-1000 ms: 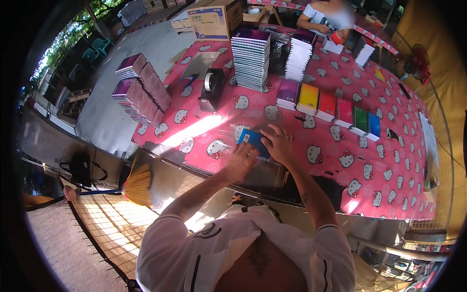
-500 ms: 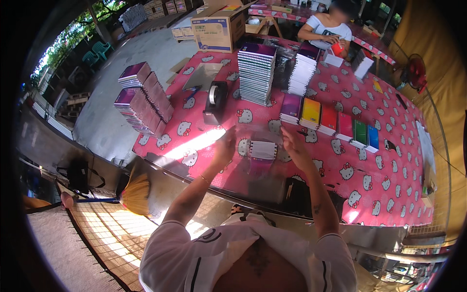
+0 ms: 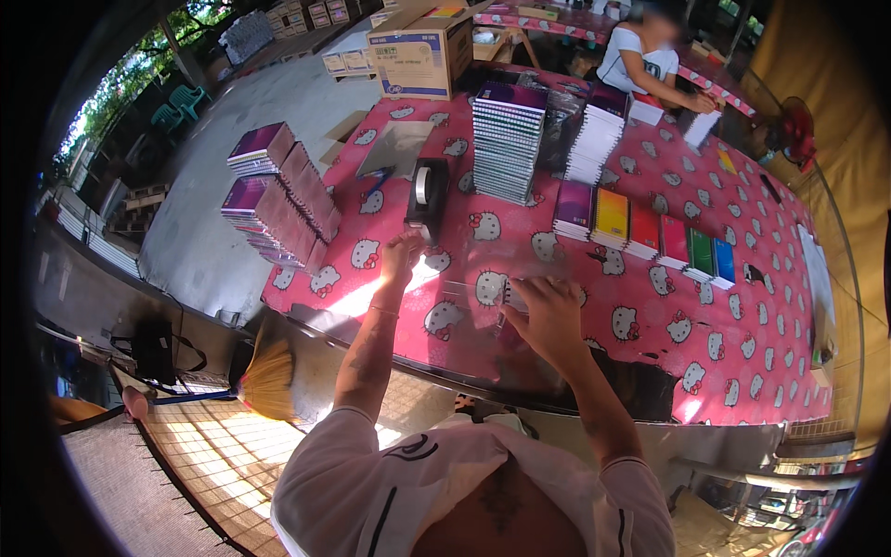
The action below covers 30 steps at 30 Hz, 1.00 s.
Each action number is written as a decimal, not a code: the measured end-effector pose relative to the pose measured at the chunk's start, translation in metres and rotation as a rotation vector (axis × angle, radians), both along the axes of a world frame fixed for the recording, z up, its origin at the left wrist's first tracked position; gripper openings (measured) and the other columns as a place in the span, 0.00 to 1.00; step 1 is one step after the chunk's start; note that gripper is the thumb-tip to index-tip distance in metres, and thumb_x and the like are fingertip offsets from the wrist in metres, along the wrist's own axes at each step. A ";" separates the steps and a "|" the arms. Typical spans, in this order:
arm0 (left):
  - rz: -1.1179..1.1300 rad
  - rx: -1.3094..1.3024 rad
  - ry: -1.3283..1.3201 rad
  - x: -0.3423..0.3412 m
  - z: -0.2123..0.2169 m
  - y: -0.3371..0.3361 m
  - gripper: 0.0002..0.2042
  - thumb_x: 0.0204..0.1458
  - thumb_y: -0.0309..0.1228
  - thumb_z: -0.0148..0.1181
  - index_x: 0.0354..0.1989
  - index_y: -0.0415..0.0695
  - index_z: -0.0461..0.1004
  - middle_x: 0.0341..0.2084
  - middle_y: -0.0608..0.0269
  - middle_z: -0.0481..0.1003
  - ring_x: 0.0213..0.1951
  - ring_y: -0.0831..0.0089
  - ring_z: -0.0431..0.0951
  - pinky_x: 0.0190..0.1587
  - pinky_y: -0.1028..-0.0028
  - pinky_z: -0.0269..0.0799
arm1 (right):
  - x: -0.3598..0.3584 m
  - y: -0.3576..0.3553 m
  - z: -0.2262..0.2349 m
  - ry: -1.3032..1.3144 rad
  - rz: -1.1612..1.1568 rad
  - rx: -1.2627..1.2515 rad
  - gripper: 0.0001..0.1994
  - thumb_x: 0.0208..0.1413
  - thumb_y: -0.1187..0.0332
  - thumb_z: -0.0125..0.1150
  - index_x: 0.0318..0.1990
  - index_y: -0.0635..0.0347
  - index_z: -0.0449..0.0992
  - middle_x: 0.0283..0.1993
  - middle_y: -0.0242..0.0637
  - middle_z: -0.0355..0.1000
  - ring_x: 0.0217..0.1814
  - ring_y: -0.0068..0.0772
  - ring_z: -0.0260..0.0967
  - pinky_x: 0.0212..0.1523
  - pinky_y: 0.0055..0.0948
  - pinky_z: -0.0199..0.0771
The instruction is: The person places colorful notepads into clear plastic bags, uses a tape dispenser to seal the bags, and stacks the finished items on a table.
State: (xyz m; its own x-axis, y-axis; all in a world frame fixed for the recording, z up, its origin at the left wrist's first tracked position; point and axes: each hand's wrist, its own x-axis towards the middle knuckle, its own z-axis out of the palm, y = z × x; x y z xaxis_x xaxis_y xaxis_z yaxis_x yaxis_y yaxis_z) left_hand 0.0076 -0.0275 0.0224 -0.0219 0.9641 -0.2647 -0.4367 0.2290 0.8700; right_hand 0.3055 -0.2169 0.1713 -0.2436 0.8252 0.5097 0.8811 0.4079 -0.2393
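Notebook bundles (image 3: 278,209) stand on the table (image 3: 766,325) near its near-left corner, a cardboard box (image 3: 413,67) at its far-left corner, a tape dispenser (image 3: 429,204) left of a notebook row (image 3: 643,230).

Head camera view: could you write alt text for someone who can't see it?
A person's left hand is at the near end of a black tape dispenser, while the right hand partly covers a small spiral notebook on a pink patterned tablecloth. Notebook stacks stand beyond, and another person is on the far side.

Low colour-covered notebook stacks in a row (image 3: 644,232): six
Black tape dispenser (image 3: 428,208): one
Green plastic chairs (image 3: 186,98): two
Yellow-bristled broom (image 3: 267,381): one
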 end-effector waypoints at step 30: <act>-0.783 1.003 0.774 0.108 0.111 -0.068 0.08 0.51 0.30 0.69 0.39 0.56 0.84 0.63 0.55 0.64 0.66 0.54 0.59 0.65 0.55 0.58 | 0.056 0.043 -0.032 0.733 -0.102 -0.624 0.22 0.51 0.59 0.71 0.49 0.65 0.78 0.45 0.44 0.78 0.46 0.32 0.78 0.45 0.32 0.76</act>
